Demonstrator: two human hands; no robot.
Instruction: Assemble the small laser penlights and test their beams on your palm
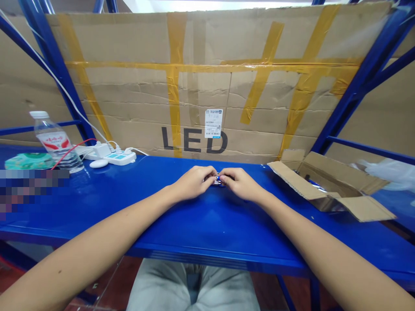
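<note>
Both my hands meet near the middle of the blue steel shelf top (pixel 214 220). My left hand (pixel 194 182) and my right hand (pixel 241 183) pinch a small metal part with a blue piece (pixel 216 180) between their fingertips. My fingers hide most of it, so its exact kind cannot be told. Both forearms rest low across the shelf.
An open cardboard box (pixel 327 181) holding shiny items stands at the right. At the far left are a water bottle (pixel 55 142), a tissue pack (pixel 29 161), a white mouse (pixel 99 163) and a white power strip (pixel 119 157). Taped cardboard (pixel 194 86) forms the back.
</note>
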